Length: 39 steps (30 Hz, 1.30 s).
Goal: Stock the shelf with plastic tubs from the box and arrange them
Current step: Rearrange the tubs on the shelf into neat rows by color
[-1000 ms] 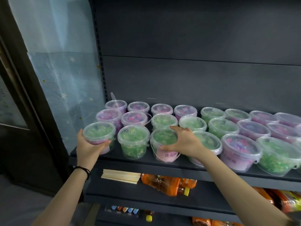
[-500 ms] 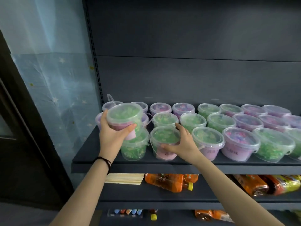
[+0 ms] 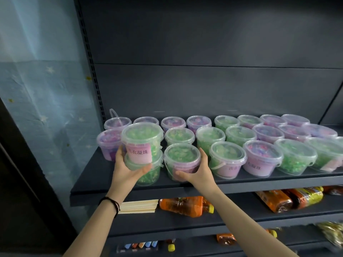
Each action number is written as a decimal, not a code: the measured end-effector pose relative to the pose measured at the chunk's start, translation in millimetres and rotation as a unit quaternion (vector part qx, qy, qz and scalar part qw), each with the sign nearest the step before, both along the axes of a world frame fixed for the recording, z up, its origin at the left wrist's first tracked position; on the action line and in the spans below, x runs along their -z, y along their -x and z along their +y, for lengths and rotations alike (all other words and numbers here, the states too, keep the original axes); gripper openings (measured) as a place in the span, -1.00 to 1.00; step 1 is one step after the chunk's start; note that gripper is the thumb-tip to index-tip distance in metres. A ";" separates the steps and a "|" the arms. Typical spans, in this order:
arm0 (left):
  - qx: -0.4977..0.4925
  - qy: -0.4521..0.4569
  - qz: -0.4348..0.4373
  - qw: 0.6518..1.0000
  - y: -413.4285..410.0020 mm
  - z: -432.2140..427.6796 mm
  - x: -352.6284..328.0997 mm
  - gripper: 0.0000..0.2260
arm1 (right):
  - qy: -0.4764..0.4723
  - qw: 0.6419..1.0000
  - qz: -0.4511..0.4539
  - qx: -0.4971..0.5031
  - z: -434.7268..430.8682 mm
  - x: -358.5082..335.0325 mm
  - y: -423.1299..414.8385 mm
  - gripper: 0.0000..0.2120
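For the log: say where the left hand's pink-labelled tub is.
Head view, centre-left: the left hand holds the pink-labelled tub over the front-left green tub, beside the next tub in the right hand.

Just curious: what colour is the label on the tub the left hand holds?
The label is pink with dark characters; head view.

1 head camera – close, looking forward-down onto the shelf [image 3: 89, 169].

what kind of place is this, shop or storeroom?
Probably a small shop. It has dark metal display shelving on a slotted upright, rows of identical labelled plastic tubs, and bottled drinks and bright packets on the shelf below.
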State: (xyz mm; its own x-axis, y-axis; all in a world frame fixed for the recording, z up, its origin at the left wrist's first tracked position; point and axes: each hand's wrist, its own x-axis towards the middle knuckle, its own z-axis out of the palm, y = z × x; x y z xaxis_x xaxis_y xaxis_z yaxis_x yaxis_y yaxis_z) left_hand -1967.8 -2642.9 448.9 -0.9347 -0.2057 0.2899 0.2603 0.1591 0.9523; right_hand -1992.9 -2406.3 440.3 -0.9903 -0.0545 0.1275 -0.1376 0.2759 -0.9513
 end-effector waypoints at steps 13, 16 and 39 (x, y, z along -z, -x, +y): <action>-0.008 0.006 0.025 1.000 3.6 10.5 -27.2 -0.16 | -0.021 0.998 0.026 0.053 8.9 1.2 -2.9 0.09; 0.004 -0.005 0.052 0.999 11.9 23.7 -50.9 -0.17 | -0.030 0.998 0.035 0.037 14.2 -2.7 -4.3 -0.03; 0.056 -0.047 0.060 0.996 43.8 119.1 -53.0 -0.13 | 0.001 0.992 0.100 0.081 84.5 -11.2 -38.0 -0.86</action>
State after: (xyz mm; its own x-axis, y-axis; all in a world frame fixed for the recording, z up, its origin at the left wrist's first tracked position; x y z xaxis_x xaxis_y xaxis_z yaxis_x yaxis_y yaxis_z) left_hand -2011.6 -2523.8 501.9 -0.9128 -0.1342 0.3857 0.3846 0.0352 0.9224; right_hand -1954.8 -2321.9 451.4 -0.9413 0.1032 0.3214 -0.2772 0.3073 -0.9103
